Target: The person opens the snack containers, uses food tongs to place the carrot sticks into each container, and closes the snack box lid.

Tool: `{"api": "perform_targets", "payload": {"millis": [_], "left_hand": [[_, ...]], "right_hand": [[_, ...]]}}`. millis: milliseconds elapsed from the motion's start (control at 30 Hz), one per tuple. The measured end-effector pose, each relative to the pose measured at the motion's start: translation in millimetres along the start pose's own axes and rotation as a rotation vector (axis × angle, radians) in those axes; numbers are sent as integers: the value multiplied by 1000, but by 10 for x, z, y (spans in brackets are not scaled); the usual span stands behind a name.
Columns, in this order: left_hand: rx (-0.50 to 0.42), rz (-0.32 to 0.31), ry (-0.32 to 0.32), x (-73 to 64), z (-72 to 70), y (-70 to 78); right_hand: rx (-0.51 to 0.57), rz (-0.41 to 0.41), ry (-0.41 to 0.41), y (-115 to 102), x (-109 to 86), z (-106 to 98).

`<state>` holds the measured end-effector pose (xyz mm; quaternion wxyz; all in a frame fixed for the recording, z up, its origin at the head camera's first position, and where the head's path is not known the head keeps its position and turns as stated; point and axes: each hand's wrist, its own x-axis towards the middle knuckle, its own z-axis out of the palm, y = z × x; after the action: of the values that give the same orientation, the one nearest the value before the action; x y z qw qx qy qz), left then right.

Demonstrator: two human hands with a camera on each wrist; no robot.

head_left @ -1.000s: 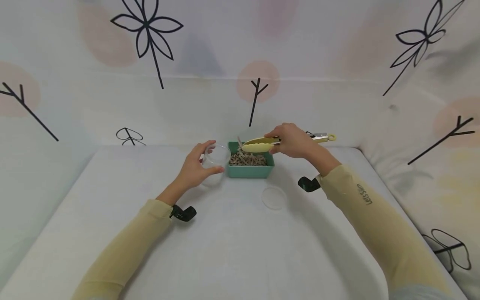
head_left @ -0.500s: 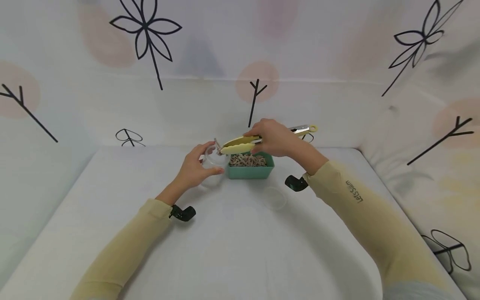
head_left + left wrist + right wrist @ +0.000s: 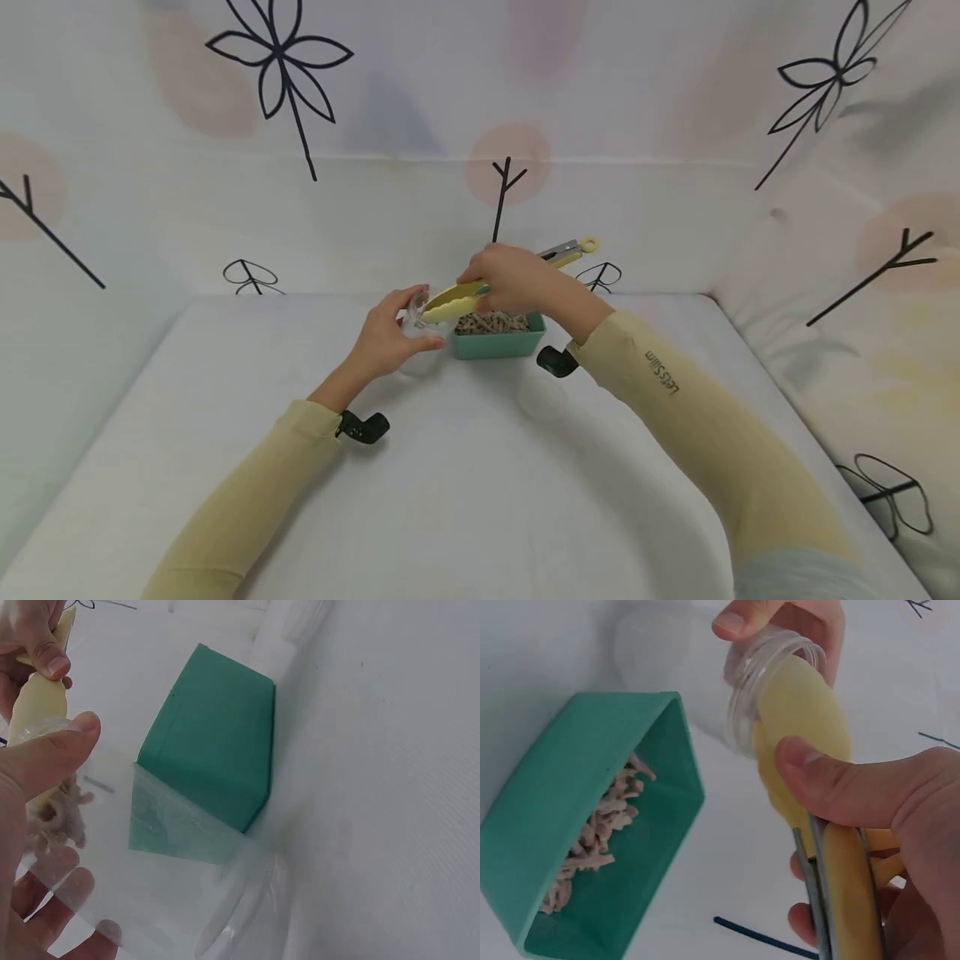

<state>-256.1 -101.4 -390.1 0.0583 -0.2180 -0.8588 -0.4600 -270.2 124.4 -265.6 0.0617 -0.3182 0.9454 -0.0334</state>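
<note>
My left hand (image 3: 378, 342) grips a clear plastic jar (image 3: 742, 694) by its sides, thumb in front and fingers behind. Yellow-headed kitchen tongs (image 3: 453, 302) are held in my right hand (image 3: 513, 279), with their tips inside the jar's mouth. Through the clear wall in the left wrist view, a clump of greyish-brown twisted pieces (image 3: 64, 817) shows at the tong tips. A green rectangular bin (image 3: 498, 346) stands just right of the jar and below my right hand. More such pieces (image 3: 600, 825) lie inside it.
A clear round lid (image 3: 542, 398) lies on the white table (image 3: 465, 500) in front of the bin. Behind the table hangs a white cloth (image 3: 375, 217) with printed flowers and twigs.
My right hand has moved left, carrying the tongs with a clump from over the green bin into the jar. My left hand has stayed nearly still, holding the jar.
</note>
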Motion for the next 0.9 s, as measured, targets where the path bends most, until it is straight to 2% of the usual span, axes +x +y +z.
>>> {"api": "perform_targets", "payload": {"millis": [167,333,700,900], "left_hand": [[33,37,-13,16,0,19],[44,37,-14,20,-5,26],[51,58,-3,31,16,19],[52,85,4,30,24,24]], "right_hand": [[-30,-28,-49,-59,28,-26],[-41,-16,-41,-36,-37,-46],[51,85,-14,307,-263,-78],[110,131,12,499,-334,4]]}}
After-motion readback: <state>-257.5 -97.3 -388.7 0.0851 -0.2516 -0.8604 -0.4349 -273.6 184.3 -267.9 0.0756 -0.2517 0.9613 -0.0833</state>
